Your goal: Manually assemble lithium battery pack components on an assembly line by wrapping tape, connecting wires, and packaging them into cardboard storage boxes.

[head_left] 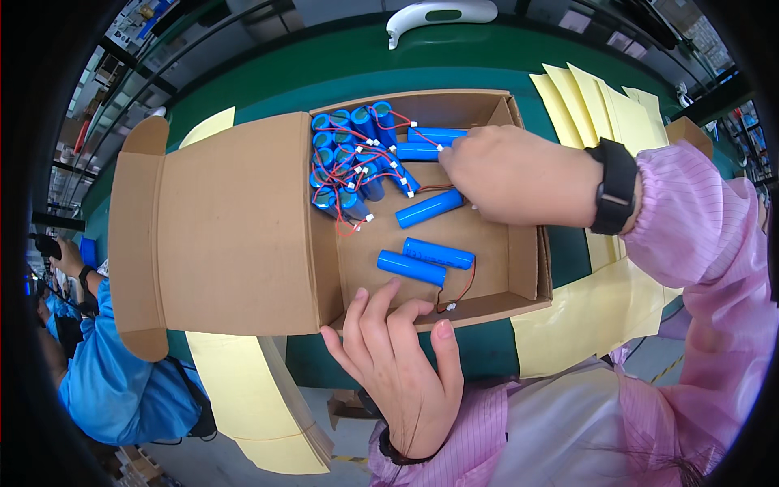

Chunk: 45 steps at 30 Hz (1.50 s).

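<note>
An open cardboard box point(422, 312) holds blue cylindrical batteries with thin red and black wires and white plugs. Several stand upright in a cluster point(345, 158) at its left side. Loose ones lie flat, among them a front pair with one battery point(412, 267) nearest me. My right hand point(503, 174) reaches into the right half with fingers curled down, beside a lying battery point(428, 209) and two more at the back; its fingertips are hidden. My left hand point(398, 345) is open, fingers spread over the front wall, one fingertip near the front pair.
The box lid point(235, 227) is folded out to the left. Yellow paper sheets point(596, 316) lie at the right, with another stack point(251, 398) at the front left. A white curved device point(442, 18) stands at the back of the green table point(308, 65). A person in blue point(134, 365) sits at the left.
</note>
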{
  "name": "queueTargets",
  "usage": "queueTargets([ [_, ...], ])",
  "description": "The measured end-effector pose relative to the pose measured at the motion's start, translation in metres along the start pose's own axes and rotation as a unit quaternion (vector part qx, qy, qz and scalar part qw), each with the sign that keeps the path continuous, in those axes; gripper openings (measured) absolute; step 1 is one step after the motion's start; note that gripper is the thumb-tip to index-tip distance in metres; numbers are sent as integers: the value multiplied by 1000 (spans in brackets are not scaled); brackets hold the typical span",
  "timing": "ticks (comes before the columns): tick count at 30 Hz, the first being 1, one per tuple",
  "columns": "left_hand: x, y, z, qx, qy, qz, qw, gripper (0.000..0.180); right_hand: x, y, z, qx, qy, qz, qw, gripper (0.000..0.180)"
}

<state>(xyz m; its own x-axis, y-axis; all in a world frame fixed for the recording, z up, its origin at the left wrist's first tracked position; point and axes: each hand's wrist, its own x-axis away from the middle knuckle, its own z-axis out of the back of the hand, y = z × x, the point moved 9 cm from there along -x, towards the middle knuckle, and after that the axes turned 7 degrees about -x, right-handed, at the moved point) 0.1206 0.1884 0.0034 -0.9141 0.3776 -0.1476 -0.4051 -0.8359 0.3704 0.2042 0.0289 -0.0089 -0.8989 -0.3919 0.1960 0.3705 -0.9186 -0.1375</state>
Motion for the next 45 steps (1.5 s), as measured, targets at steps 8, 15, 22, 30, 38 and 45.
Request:
queueTargets([
  [8,0,-1,1,2,10,3,1000,26,-6,33,2,-137,-112,-99,979,19],
  [15,1,-2,1,3,8,3,1000,24,-4,4,-11,94,-162,17,982,53],
  [22,0,0,0,3,7,0,1000,25,-6,4,-4,291,-170,-58,940,42],
  [30,1,-1,1,3,10,0,1000,25,-14,16,-8,201,-96,-26,975,18],
  [38,2,3,0,9,20,-10,1000,25,-6,27,2,20,-105,-86,991,21],
  [45,4,-7,4,-12,12,15,1000,26,59,25,104,-238,100,-56,965,26],
])
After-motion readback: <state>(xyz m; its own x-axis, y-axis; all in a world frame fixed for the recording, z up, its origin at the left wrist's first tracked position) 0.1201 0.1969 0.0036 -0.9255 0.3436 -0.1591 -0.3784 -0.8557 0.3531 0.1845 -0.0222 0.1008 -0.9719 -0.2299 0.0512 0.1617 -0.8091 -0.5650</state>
